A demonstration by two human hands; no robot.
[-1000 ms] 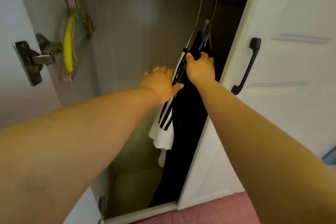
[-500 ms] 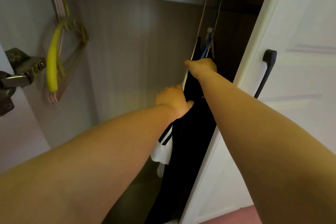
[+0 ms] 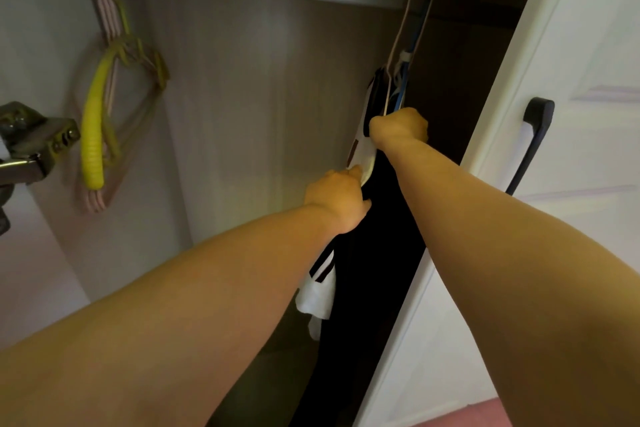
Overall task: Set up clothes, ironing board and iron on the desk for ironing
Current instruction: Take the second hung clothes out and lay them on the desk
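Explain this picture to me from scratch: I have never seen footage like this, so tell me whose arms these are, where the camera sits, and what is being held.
There is no machine here. The picture comes from a wide-angle camera worn on a person's head, looking forward and down, so the two bare arms reaching in from the bottom are the wearer's own.

They reach into an open wardrobe. Its white door, with a dark handle, stands open on the right.

The right hand grips the hanging clothes near the top, just below the hangers that hold them. The left hand grips lower down, at the edge of a white garment with dark stripes beside a long black garment.

At the upper left hang some empty hangers, one with a yellow ribbed arm. A metal door hinge shows at the left edge.
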